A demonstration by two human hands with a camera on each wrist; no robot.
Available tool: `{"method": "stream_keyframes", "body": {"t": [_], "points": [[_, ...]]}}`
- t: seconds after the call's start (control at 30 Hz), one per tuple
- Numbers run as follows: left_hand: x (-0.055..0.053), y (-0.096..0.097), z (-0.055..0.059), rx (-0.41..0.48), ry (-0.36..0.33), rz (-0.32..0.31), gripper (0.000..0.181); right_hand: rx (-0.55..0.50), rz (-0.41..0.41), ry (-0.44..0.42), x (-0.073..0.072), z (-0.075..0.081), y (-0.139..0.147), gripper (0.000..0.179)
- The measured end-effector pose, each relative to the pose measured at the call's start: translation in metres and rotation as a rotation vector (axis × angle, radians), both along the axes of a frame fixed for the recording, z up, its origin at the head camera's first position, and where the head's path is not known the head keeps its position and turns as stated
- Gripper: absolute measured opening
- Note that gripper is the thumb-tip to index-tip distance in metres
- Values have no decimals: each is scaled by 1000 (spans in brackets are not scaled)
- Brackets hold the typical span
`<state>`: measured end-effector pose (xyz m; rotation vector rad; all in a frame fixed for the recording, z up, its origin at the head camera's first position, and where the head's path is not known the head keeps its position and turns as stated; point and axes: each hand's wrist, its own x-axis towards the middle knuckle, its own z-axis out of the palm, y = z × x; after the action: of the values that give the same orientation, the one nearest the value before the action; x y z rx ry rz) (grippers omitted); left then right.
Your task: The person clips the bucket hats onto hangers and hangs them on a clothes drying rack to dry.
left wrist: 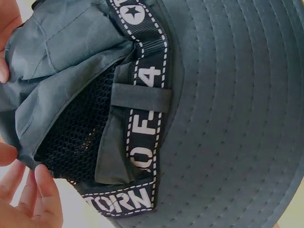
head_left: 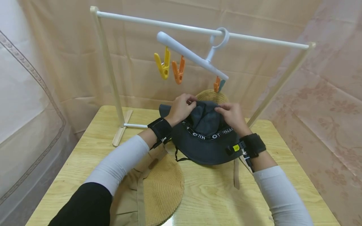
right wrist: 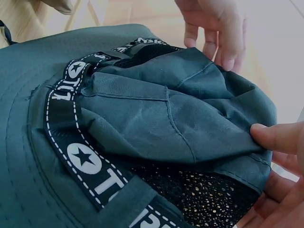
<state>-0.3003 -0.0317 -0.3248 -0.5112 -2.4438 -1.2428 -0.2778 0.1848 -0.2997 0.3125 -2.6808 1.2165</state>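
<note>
A dark grey bucket hat [head_left: 207, 152] with a wide stitched brim, a black lettered band and mesh side panels is held crown up over the table. My left hand [head_left: 181, 110] pinches the far left of its crown between thumb and fingers. On the crown's other side, my right hand [head_left: 232, 116] pinches the fabric, the thumb [right wrist: 278, 137] on top and fingers beneath. The crown cloth [right wrist: 142, 109] is creased and partly caved in. Just above hangs a light blue hanger [head_left: 186, 51], carrying a yellow clip [head_left: 163, 66] and orange clips [head_left: 178, 72].
The hanger hooks over the white bar [head_left: 158, 23] of a wooden-legged rack. Behind the dark hat shows a straw-coloured knit hat [head_left: 211, 95]. A tan hat [head_left: 125, 201] with a woven straw-coloured part [head_left: 164, 188] lies at the table's front, under my left arm.
</note>
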Motion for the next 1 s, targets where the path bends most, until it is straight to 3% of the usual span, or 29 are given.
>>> {"method": "stream_keyframes", "body": {"t": [0.3,0.67,1.0], "points": [[-2,0,10,0,38,-6,20,-45,-26,-24,-6,5,-1,28],[-8,9,29,-35,70,-2,21,-87,-52,18,-12,7,3,23],[-18,17,41,9,61,-82,24,-139,-45,4,-16,8,5,26]]}}
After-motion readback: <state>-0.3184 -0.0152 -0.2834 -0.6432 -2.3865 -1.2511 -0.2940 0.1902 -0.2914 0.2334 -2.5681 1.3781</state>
